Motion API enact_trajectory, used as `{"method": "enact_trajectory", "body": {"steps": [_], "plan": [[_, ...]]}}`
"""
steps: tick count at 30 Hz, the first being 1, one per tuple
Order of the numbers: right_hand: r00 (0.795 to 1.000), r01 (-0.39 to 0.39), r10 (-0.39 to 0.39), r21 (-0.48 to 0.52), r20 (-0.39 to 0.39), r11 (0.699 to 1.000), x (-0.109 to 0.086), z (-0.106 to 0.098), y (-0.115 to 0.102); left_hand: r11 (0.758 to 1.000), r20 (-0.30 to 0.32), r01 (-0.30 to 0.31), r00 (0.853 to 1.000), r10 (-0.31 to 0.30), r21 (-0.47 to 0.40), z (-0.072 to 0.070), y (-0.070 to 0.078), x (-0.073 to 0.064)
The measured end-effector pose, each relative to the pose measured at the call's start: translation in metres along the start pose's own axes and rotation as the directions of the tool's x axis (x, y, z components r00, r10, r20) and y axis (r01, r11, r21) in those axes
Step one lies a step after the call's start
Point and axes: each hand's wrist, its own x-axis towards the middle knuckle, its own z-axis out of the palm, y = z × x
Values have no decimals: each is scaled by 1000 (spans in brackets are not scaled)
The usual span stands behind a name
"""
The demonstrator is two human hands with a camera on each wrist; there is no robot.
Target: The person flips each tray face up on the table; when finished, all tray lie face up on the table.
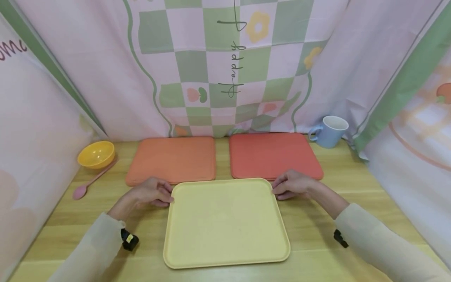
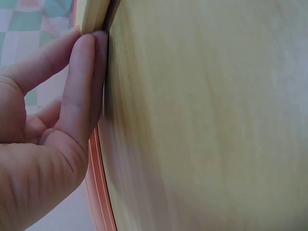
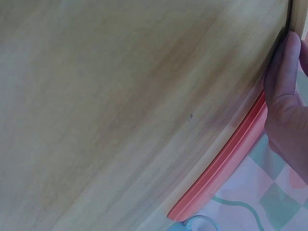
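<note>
A pale yellow rectangular tray [image 1: 227,223] lies at the front middle of the wooden table. At its far left corner, my left hand [image 1: 155,192] pinches the rim between thumb and fingers. My right hand [image 1: 290,184] holds the far right corner the same way. Seen close up in the left wrist view, the fingertips of the left hand [image 2: 62,96] meet the tray's edge [image 2: 94,14]. The right wrist view catches the right hand [image 3: 288,103] at its border, fingertips on the tray's edge [image 3: 299,17].
Behind the tray lie an orange tray [image 1: 172,158] on the left and a red tray [image 1: 275,156] on the right. A yellow bowl [image 1: 96,155] and a pink spoon [image 1: 80,192] are at far left. A blue mug [image 1: 329,132] stands back right. Patterned curtains [image 1: 222,66] enclose the table.
</note>
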Motion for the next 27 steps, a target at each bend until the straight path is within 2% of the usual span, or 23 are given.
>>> {"method": "enact_trajectory", "body": {"steps": [6,13,20,27], "plan": [[1000,17,-17,12,15,1000,0,-5,3,999,-26,-27,999,28,24,-3,2,2],[999,22,-23,41,40,999,-2,-11,1,998,-25,-64,998,63,-24,-6,7,1],[998,42,-45,68,33,997,-3,-18,-4,994,-43,-101,994,103,48,-6,19,3],[998,67,-67,67,6,996,-4,-24,-11,992,-61,-115,991,118,49,0,31,11]]}}
